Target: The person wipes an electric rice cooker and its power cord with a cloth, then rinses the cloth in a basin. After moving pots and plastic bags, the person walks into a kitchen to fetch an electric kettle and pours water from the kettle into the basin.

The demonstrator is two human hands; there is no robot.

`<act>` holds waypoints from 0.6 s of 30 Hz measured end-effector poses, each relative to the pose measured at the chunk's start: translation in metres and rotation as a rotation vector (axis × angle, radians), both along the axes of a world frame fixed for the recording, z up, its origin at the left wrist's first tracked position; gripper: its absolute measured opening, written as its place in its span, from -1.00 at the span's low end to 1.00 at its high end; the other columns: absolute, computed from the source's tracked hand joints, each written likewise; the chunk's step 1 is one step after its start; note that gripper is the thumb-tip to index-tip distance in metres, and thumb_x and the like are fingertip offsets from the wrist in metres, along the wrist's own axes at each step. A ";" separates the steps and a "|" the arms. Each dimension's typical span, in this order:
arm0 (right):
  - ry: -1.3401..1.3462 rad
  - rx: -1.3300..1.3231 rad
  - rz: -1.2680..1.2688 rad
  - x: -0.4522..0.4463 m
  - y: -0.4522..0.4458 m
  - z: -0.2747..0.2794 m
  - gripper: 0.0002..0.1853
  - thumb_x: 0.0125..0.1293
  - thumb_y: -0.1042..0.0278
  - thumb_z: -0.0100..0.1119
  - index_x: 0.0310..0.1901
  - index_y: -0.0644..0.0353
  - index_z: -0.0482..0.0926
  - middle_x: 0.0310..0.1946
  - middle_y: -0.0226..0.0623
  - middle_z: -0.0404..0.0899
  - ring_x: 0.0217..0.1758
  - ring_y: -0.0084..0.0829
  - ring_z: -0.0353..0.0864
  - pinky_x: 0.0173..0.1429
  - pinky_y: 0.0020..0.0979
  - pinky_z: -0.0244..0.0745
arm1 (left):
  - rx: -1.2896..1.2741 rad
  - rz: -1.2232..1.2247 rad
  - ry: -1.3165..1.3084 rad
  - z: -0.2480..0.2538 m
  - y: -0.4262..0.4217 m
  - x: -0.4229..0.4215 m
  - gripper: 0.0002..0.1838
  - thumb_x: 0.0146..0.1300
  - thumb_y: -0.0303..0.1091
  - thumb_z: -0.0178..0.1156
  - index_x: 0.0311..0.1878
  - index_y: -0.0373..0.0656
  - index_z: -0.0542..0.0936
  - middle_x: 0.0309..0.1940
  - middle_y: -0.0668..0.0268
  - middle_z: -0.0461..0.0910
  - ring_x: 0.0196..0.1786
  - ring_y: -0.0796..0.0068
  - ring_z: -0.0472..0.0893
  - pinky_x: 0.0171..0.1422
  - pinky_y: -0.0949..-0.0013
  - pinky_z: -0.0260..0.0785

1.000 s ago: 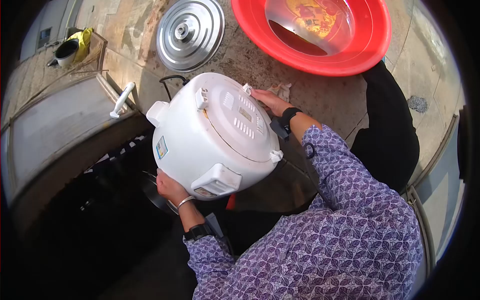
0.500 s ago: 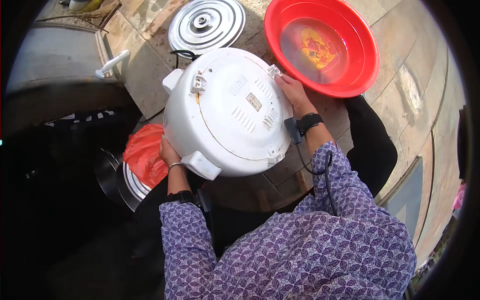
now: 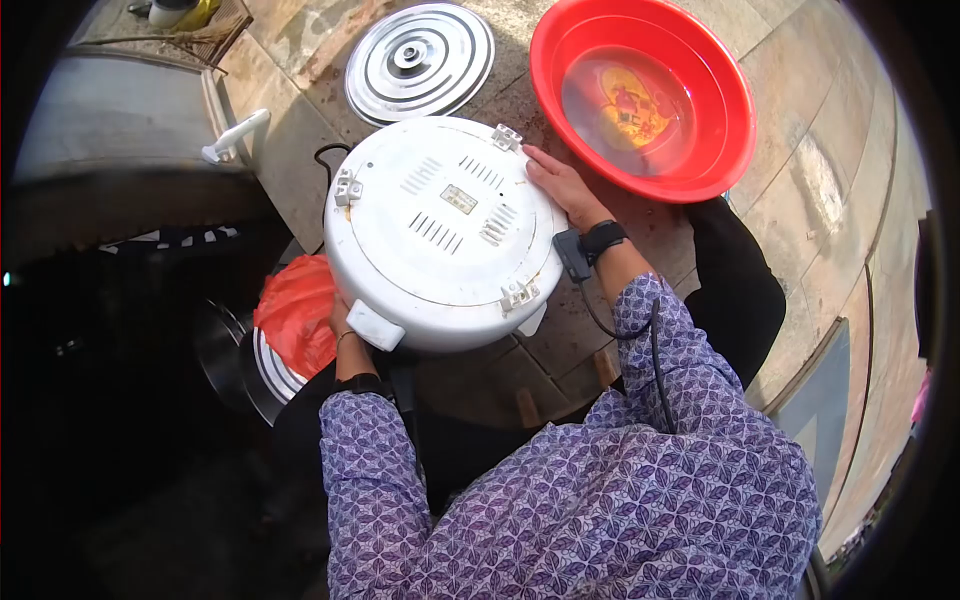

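Note:
A large white electric cooker [image 3: 400,265] is tipped so that its underside faces me. Vent slots, a small label and clamp-like feet show on that base, with rusty marks at the rim. My right hand [image 3: 566,188] lies along the cooker's right side, thumb and fingers near one foot. My left hand [image 3: 341,318] supports the lower left side beside a white handle [image 3: 375,326]; its fingers are mostly hidden behind the body. A black cord [image 3: 328,165] comes out behind the cooker on the left.
A red basin [image 3: 741,110] with water stands at the upper right, and a silver lid [image 3: 420,60] lies on the tiles beyond the cooker. A red plastic bag [image 3: 296,315] rests by a metal pot [image 3: 262,385] at the left. A white handle-like piece [image 3: 236,136] sticks out nearby.
The cooker has turned counter-clockwise and shifted a little left and down, its base now facing me more fully. Both hands have stayed on it.

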State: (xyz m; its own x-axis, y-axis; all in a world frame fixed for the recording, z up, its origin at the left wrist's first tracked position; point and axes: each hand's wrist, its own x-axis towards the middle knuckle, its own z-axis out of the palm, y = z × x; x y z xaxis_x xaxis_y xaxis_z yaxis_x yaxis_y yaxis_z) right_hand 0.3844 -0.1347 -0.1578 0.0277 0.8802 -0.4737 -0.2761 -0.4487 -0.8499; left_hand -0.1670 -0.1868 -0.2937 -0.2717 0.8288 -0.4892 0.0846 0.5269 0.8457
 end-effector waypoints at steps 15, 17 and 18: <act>-0.079 0.048 -0.037 0.010 -0.010 0.005 -0.40 0.21 0.15 0.18 0.24 0.22 0.30 0.15 -0.10 0.38 0.15 -0.47 0.40 0.15 -0.51 0.31 | -0.031 0.001 -0.355 0.129 0.008 0.137 -0.66 0.31 -0.24 -0.05 0.06 -0.21 0.45 -0.06 0.27 0.56 -0.03 0.32 0.57 0.06 0.27 0.44; 0.047 0.034 -0.092 0.005 -0.013 -0.005 -0.40 0.22 0.17 0.18 0.24 0.23 0.30 0.12 -0.13 0.42 0.09 -0.48 0.44 0.12 -0.52 0.35 | -0.163 0.351 -0.487 0.148 0.018 0.146 -0.63 0.30 -0.22 -0.02 0.07 -0.24 0.45 -0.06 0.24 0.56 -0.02 0.30 0.57 0.05 0.22 0.45; 0.013 0.044 -0.106 0.003 -0.016 -0.008 -0.41 0.23 0.18 0.18 0.24 0.23 0.30 0.08 -0.16 0.45 0.04 -0.50 0.47 0.08 -0.53 0.37 | -0.165 0.344 -0.404 0.144 0.023 0.136 -0.63 0.30 -0.21 0.00 0.05 -0.25 0.45 -0.07 0.22 0.56 -0.05 0.26 0.58 0.02 0.17 0.46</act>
State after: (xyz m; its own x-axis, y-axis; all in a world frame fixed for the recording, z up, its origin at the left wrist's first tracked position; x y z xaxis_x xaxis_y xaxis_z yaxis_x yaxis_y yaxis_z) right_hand 0.3872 -0.1507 -0.1654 0.1158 0.8928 -0.4354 -0.3313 -0.3785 -0.8643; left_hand -0.0310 -0.1639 -0.1492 -0.2772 0.6289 -0.7264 -0.4294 0.5952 0.6792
